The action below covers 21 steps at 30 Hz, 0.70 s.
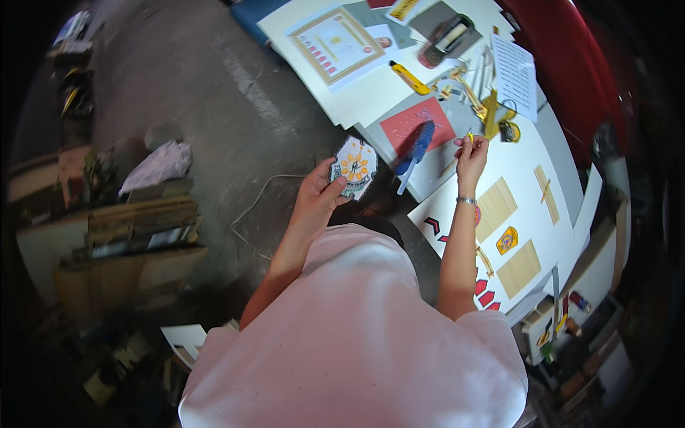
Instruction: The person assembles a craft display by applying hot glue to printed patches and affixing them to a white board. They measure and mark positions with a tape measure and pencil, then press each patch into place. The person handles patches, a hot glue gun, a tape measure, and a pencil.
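Observation:
My left hand (319,191) is closed around the lower left edge of a white emblem plaque (354,165), thumb on its face. The plaque has a yellow sun design and a dark, ornate edge, and it is held up off the table. My right hand (471,151) is over the table with its fingers pinched at a small yellow piece (470,134), too small to name. Between the two hands, a blue hot glue gun (421,143) with a pale glue stick (406,178) rests partly on a red sheet (437,123).
A yellow utility knife (410,78), a tape measure (509,131), a framed certificate (335,44) and a printed sheet (515,75) lie farther back. Wooden pieces (519,269) and a shield badge (507,241) are at the right. A thin cord (251,205) trails along the floor.

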Motion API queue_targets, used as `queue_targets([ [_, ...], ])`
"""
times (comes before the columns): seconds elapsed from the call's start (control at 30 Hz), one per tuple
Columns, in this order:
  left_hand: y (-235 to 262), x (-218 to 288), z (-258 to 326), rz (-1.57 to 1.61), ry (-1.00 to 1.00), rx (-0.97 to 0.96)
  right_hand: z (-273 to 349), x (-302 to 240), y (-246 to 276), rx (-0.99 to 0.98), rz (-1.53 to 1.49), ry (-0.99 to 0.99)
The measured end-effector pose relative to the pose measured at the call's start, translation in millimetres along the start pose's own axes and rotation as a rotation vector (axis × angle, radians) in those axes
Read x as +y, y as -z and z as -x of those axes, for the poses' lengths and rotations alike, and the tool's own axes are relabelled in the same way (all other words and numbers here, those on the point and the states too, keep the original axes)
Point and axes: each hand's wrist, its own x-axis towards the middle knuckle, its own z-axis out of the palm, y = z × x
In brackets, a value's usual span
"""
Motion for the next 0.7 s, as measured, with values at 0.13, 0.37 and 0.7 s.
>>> queue_targets([
  [0.13, -17, 21, -57, -0.109, 0.139, -0.180, 63, -122, 24, -0.280, 0.144, 0.046],
  [0.37, -52, 78, -109, -0.155, 0.340, -0.548, 127, -260, -42, -0.056, 0.619, 0.287],
  [0.7, -66, 125, -145, -0.245, 0.480, -0.770, 130, -293, -84, 0.161, 0.865, 0.200],
])
